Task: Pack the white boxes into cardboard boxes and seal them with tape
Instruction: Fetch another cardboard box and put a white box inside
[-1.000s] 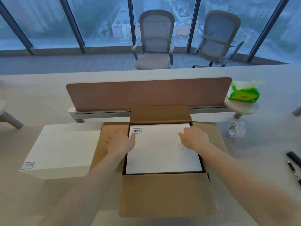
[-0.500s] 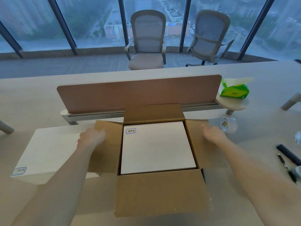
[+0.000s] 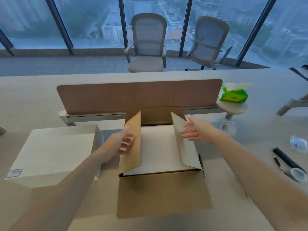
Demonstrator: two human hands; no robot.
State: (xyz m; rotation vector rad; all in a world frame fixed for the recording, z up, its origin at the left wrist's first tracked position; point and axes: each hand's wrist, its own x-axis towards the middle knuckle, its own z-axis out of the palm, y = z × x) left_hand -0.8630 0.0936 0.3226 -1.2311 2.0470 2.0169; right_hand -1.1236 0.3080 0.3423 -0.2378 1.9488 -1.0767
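An open cardboard box (image 3: 164, 194) stands on the desk in front of me with a white box (image 3: 158, 147) lying flat inside it. Both side flaps stand nearly upright. My left hand (image 3: 122, 142) presses with straight fingers against the outside of the left flap. My right hand (image 3: 195, 131) presses flat against the outside of the right flap. The near flap lies folded out toward me and the far flap leans back. A second white box (image 3: 53, 154) with a small label sits on the desk to the left.
A brown divider panel (image 3: 140, 95) runs behind the box. Clear tape rolls (image 3: 227, 128) (image 3: 297, 174) lie to the right, with a black pen (image 3: 280, 165), a black bar and a small clear container (image 3: 299, 144). A green tissue pack (image 3: 234, 95) sits on a round shelf.
Both hands left the white box, went out to the side flaps and lifted them from flat to nearly upright.
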